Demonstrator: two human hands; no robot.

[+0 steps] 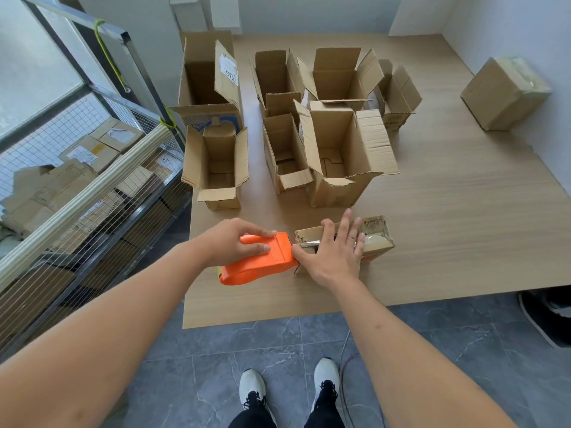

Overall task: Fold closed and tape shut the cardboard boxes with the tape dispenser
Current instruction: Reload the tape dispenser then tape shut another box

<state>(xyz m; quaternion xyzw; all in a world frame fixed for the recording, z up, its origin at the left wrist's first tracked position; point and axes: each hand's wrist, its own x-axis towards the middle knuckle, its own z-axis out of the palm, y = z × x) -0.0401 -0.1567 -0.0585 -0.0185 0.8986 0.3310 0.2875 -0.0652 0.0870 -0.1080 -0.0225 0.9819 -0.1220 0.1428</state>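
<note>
My left hand [234,242] grips the orange tape dispenser [259,257], fingers [262,233] curled over its top, its front end touching the left end of the small box [375,242] near the front edge of the surface [463,227]. My right hand [333,254] lies flat on that box's top, fingers straight and spread, thumb against the dispenser's nose; it holds nothing, only presses. The small box is at three o'clock from the dispenser.

Seven open boxes [340,156] stand in a cluster at twelve o'clock from my hands, flaps up. One closed box [503,94] sits alone at two o'clock, near the wall, well apart from the rest. That makes one dispenser and nine boxes on the surface. A wire cage [92,186] at nine o'clock holds more parcels; I cannot count them.
</note>
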